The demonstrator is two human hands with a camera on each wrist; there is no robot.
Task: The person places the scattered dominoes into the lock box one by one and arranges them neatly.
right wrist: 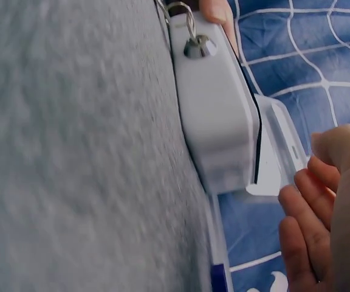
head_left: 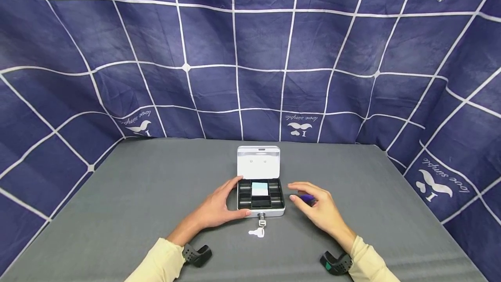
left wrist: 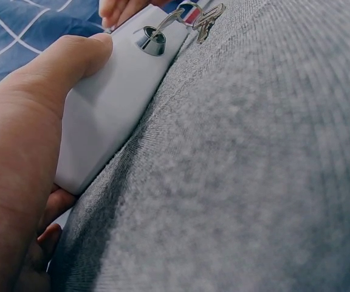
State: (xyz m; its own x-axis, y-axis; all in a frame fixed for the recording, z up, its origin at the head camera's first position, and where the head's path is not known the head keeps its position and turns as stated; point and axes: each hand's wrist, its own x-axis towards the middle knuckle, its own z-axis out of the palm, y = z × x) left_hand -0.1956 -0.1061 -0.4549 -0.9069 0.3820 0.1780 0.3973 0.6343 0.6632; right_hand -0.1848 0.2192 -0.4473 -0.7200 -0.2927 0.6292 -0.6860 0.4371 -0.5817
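A white cash box stands on the grey table with its lid raised. Inside is a black compartment tray, and a pale blue and white pad lies in its middle part. My left hand grips the box at its left side, thumb along the front face, fingers reaching back. Keys hang from the front lock. Just right of the box, apart from it, my right hand hovers with loosely bent fingers and nothing between them. A purple-blue thing shows behind it, partly hidden.
The grey cloth-covered table spreads around the box. A dark blue curtain with white lines hangs along the back and both sides. Black wrist devices sit on the left wrist and the right wrist.
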